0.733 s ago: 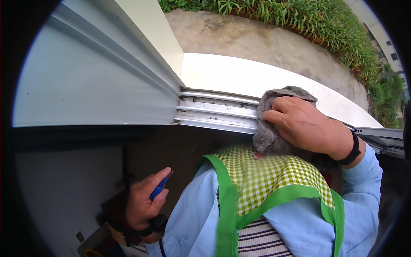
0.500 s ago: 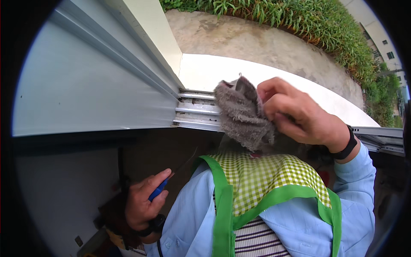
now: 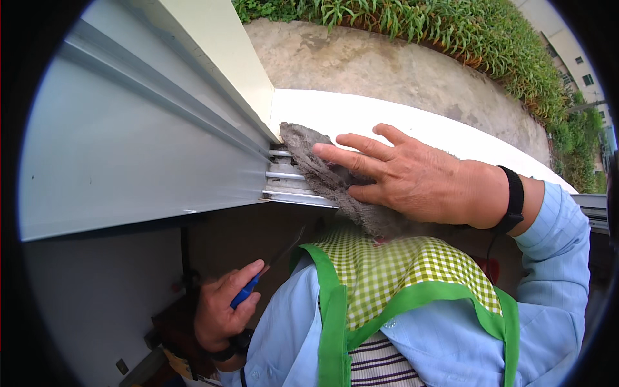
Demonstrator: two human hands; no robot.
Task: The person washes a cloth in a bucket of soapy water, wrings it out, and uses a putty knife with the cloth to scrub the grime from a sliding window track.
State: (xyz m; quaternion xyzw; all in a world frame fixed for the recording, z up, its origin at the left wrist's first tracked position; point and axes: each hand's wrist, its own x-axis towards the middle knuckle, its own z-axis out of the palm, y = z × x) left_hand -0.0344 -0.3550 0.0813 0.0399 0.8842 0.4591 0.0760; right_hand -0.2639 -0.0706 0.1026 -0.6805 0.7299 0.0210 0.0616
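Note:
A crumpled grey cleaning rag (image 3: 313, 169) lies across the white window track (image 3: 287, 182) beside the pale frame at left. My right hand (image 3: 412, 174) is on the rag, its fingers spread and the thumb against the fabric, holding it there. What the palm covers is hidden. Lower down on the left, my left hand (image 3: 225, 306) is closed around the blue handle of a slim tool (image 3: 245, 290). A thin metal shaft points up and right from that handle; its tip is hard to make out against the dark background.
A large white window panel (image 3: 142, 135) stands at left, by the upright frame (image 3: 216, 58). Beyond the white outer sill (image 3: 400, 119) are a concrete path (image 3: 387, 61) and green plants (image 3: 445, 32). My green-edged checked apron (image 3: 412, 271) sits close below the track.
My right hand has brought the rag left and down onto the track, and its fingers have spread from a pinch. The left hand with the blue-handled tool has barely shifted.

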